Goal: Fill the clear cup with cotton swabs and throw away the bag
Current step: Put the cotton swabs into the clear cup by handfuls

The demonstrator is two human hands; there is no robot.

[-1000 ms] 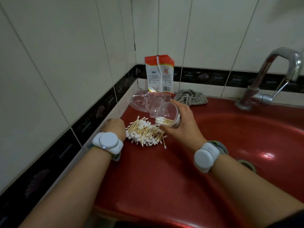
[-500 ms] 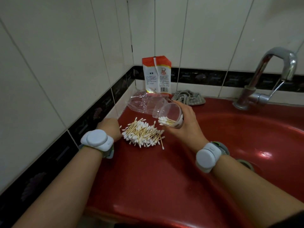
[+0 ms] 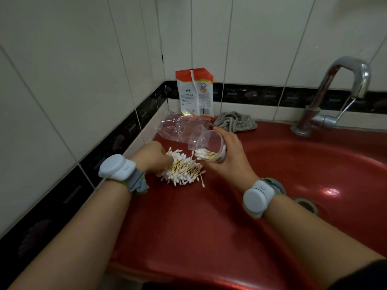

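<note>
Hands are seen in the head view, two of them, each with one grey-white band worn at the wrist. One clear cup (image 3: 206, 146), of thin see-through plastic and round shape, is held on its side by the right hand (image 3: 231, 162), whose fingers and thumb are curled round its wall. The mouth of the cup is turned to the left. A small bundle of cotton swabs (image 3: 204, 154) is lying inside it, their white tips at the mouth; the number cannot be counted. One loose pile of swabs (image 3: 184, 169), thin pale sticks with soft white ends, is spread on the flat rim of one red glossy sink (image 3: 188, 227), just left of the cup. The left hand (image 3: 155, 156) is laid on the left edge of this pile with fingers bent down into the swabs; whether any are pinched cannot be told. One clear bag (image 3: 176, 128), crumpled and shiny, is lying behind the pile, near the wall corner. Behind it one orange-and-white packet (image 3: 194, 92) is standing against the tiles. One grey knitted cloth (image 3: 235, 123) is bunched beside it. One curved metal tap (image 3: 335, 91) is mounted at the right.
</note>
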